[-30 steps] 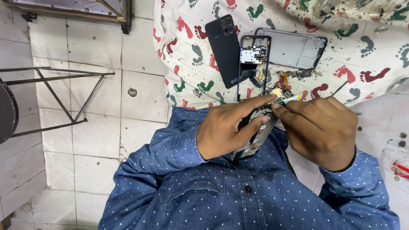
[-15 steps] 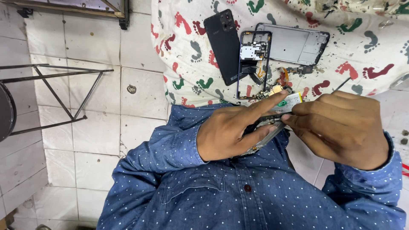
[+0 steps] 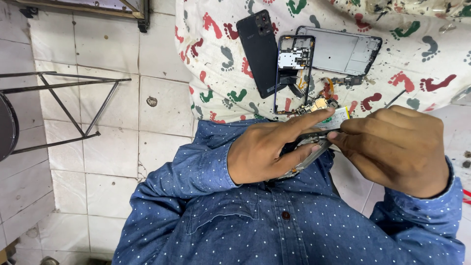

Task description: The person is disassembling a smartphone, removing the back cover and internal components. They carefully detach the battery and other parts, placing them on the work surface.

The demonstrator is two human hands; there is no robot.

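Right hand (image 3: pixel 397 147) shifted rightward; both (left hand (image 3: pixel 267 152)) apparently grip phone frame (image 3: pixel 306 154).

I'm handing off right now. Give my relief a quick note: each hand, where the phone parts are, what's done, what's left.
Left hand: grips a stripped phone frame against the shirt, forefinger stretched along its top.
Right hand: fingertips pinch at the frame's upper end, beside a small white-and-green part; whether it holds a tool is hidden.
On the footprint cloth: black back cover, opened phone body with board exposed, grey panel, loose small parts.
Done: phone taken apart.
Left: the frame is in hand, nothing reassembled.
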